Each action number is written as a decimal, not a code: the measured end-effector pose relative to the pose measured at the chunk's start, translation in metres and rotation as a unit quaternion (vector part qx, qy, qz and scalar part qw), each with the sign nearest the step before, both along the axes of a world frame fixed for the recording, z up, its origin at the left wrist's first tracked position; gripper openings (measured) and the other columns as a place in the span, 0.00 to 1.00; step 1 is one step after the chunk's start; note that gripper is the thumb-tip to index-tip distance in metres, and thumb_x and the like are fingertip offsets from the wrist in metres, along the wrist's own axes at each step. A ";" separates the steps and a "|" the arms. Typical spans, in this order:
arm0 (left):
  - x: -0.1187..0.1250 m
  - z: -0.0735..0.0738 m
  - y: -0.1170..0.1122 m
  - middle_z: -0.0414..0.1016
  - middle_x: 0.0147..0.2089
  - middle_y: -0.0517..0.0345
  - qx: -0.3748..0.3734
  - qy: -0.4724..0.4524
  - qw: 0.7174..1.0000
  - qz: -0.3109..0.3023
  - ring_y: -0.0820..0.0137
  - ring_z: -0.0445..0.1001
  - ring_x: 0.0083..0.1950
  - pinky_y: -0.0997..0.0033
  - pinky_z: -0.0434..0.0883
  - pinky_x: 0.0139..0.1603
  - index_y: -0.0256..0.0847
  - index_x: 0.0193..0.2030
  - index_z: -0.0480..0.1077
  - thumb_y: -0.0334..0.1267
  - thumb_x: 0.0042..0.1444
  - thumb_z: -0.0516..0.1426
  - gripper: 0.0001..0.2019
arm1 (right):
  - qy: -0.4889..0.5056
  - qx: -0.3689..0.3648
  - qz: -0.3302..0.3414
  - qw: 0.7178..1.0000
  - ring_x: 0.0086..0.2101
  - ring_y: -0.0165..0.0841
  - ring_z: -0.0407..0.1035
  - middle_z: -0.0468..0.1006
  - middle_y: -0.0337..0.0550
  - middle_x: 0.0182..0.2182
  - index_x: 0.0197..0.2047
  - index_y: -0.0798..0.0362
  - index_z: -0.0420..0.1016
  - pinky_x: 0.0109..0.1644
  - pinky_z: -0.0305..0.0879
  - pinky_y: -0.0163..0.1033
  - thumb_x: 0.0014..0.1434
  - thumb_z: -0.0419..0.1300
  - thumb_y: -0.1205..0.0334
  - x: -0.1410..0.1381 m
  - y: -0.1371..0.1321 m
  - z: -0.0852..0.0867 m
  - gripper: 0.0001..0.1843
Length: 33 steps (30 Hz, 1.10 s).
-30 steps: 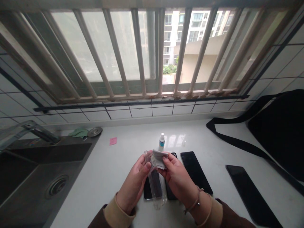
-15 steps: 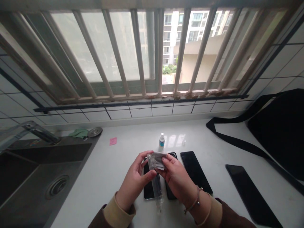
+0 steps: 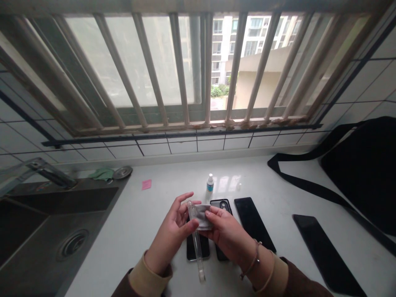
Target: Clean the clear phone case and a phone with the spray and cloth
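Holding a clear, thin plastic phone case (image 3: 196,241) edge-on above the glossy white bench (image 3: 139,231), the left hand (image 3: 173,233) pinches its upper end between thumb and fingers, with the index finger raised. The right hand (image 3: 227,235) grasps a small soft grey cloth (image 3: 202,214) pressed against the top of the same case; a thin bracelet circles that wrist.

Four flat dark rectangular phones lie on the bench: one black phone (image 3: 193,251) directly under the case, a second black phone with a camera ring (image 3: 220,204) partly hidden by the right hand, a third glossy black phone (image 3: 252,220) just beside it, and a fourth black slab (image 3: 324,251) well apart to the right.

One small white dropper bottle with a blue label (image 3: 210,182) stands upright behind the hands. One pink square paper note (image 3: 146,184) lies near the dark steel sink (image 3: 46,231), which has one round drain and one metal tap (image 3: 46,171). One black fabric bag with a long strap (image 3: 359,165) rests at the right.
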<state>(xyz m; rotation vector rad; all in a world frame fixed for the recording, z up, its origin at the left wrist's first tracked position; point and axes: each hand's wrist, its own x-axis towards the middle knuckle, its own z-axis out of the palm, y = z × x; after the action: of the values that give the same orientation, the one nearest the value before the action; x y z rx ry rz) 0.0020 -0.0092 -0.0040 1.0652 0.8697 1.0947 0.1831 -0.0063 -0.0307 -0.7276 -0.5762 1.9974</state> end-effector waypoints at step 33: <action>-0.010 0.009 0.008 0.72 0.68 0.44 0.040 -0.074 0.983 0.164 0.53 0.77 0.64 0.48 0.68 0.70 0.51 0.66 0.62 0.45 0.51 0.75 0.39 | -0.101 0.035 0.072 0.992 0.34 0.32 0.75 0.84 0.46 0.36 0.46 0.56 0.85 0.43 0.71 0.39 0.55 0.74 0.45 0.001 -0.003 0.001 0.24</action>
<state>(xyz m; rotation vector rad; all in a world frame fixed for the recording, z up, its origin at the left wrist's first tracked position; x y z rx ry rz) -0.0082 -0.0008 0.0048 0.9107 0.9071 1.4765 0.1842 -0.0090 -0.0295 -0.8733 -0.8348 2.0366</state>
